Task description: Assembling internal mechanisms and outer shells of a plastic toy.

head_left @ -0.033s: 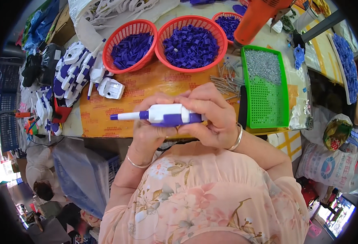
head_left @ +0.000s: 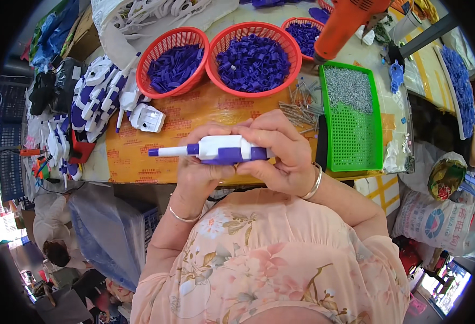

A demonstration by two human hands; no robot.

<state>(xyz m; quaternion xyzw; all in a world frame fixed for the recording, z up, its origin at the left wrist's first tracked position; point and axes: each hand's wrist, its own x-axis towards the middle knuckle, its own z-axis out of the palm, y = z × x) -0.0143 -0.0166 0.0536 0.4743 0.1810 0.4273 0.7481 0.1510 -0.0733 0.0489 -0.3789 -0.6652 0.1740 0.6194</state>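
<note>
Between my two hands, over the table's near edge, is a white and purple plastic assembly (head_left: 221, 149). It lies sideways, its thin white shaft with a purple tip pointing left. My left hand (head_left: 197, 178) is closed on its middle, thumb along the lower side and fingers behind. On the right end, my right hand (head_left: 283, 154) grips with the thumb below and fingers over the top. The palms hide part of it. Similar white and purple assemblies (head_left: 94, 92) are piled at the left, beside a loose white shell piece (head_left: 147, 117).
Red baskets (head_left: 173, 89) (head_left: 253, 93) of small purple parts stand at the back. Long screws (head_left: 299, 108) lie beside a green tray (head_left: 379, 135) of small screws. Above it hangs an orange power tool (head_left: 337, 35). A person (head_left: 56, 227) is at lower left.
The assembly has tilted very slightly, its tip a little higher and further right. The orange tool has shifted slightly right. Both hands keep their hold.
</note>
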